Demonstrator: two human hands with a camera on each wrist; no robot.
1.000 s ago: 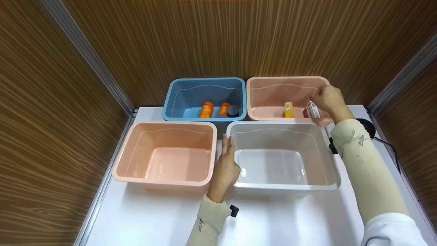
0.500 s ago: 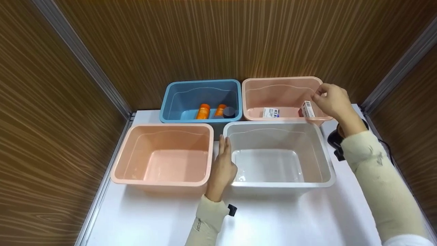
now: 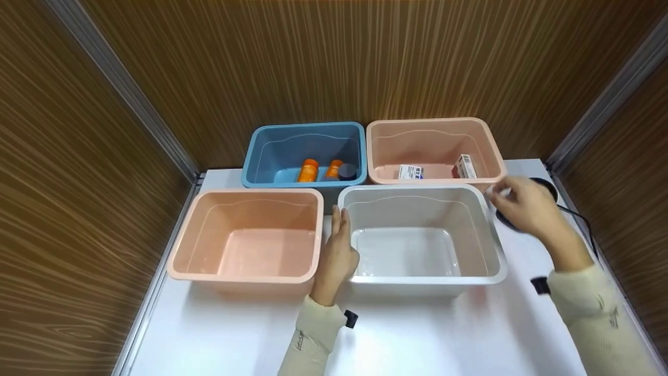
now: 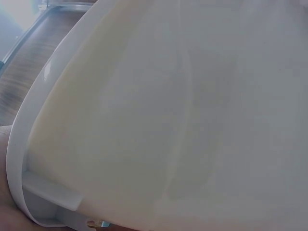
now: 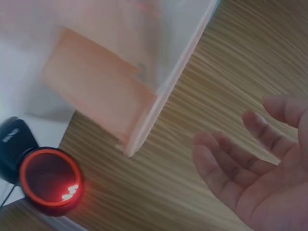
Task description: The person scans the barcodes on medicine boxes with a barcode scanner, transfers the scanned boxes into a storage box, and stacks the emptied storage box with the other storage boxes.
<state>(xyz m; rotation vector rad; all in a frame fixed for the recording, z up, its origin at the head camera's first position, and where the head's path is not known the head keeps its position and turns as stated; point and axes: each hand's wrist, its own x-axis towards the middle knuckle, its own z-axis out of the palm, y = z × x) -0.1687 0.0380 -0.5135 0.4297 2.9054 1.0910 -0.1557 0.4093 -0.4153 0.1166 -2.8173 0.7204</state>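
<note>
My left hand (image 3: 336,263) lies between the near pink bin and the white bin (image 3: 425,279), its fingers straight along the white bin's left rim. In the left wrist view that bin's wall (image 4: 144,120) fills most of the picture, with the hand at the left edge. My right hand (image 3: 528,206) is off the white bin's far right corner, beside a black scanner (image 3: 545,188). The right wrist view shows its fingers (image 5: 228,166) loosely bent, holding nothing. Inside the far pink bin (image 3: 433,124) are a white-sided box (image 3: 410,172) and a red-and-white box (image 3: 464,167).
A blue bin (image 3: 308,127) at the back left holds orange bottles (image 3: 308,171) and a dark round-topped item (image 3: 347,172). The near pink bin (image 3: 245,279) stands front left. The scanner's ring (image 5: 50,180) glows red, and its cable (image 3: 579,214) runs along the right side.
My right hand has moved from over the far pink bin toward the front right. In that bin a yellow box face showed; now a white side shows. My left hand has stayed in place.
</note>
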